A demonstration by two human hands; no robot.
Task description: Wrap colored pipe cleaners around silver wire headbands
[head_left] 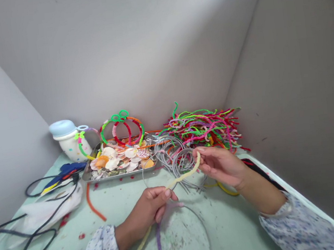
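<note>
A pale yellow pipe cleaner (pixel 183 176) stretches between my two hands. My right hand (pixel 221 165) pinches its far end between thumb and fingers. Closed around its middle is my left hand (pixel 155 206), and the other end sticks out below that hand. The same hand grips a thin wire hoop (pixel 206 230), which hangs under it over the table. Purple and green pipe cleaner (pixel 159 245) wraps the hoop's left side, with bare grey wire on the right. My left fingers hide where the yellow pipe cleaner meets the hoop.
Behind my hands lie coiled grey wires (pixel 170 151) and a heap of coloured pipe cleaners (pixel 207 128). A metal tray (pixel 121 175) of seashells has wrapped hoops (pixel 121 127) on it. At left are a white jar (pixel 74 147), a blue glue gun (pixel 64 171) and a black cord (pixel 31 241).
</note>
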